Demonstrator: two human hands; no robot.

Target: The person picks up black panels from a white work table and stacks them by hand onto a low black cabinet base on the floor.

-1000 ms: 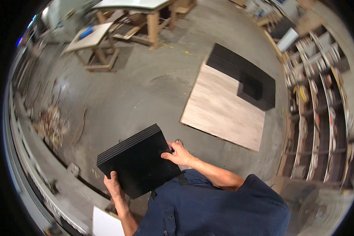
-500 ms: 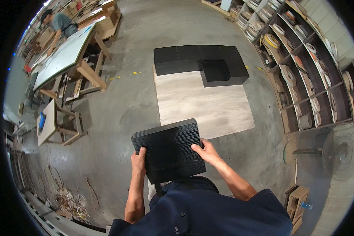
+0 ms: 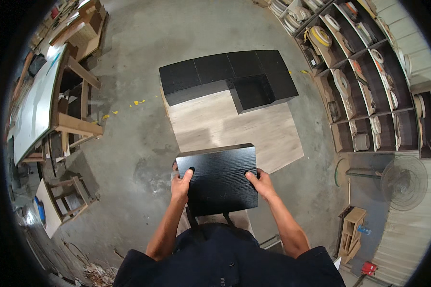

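Note:
Between my hands is a thick square stack of black wood-grain boards (image 3: 220,179), held in front of my body with its broad face up toward me. My left hand (image 3: 181,184) grips its left edge, thumb on the face. The right hand (image 3: 260,184) holds the opposite edge the same way, its fingers hidden underneath. Beyond, on the floor, more black boards (image 3: 210,71) stand in a row of blocks along the far side of a pale wood-grain sheet (image 3: 234,129). At the right of that row, one block (image 3: 253,93) is lower than those around it.
Shelves (image 3: 364,86) with rolls of edging stand at the right, near a round wire fan guard (image 3: 404,182) and a small wooden stand (image 3: 352,232). At the left are a white-topped workbench (image 3: 38,110) and a low stool (image 3: 50,210). Scraps (image 3: 98,275) lie lower left.
The held stack has levelled out and shifted slightly right; my left hand has moved right with it. My view has turned, so the sheet and row appear farther left and tilted.

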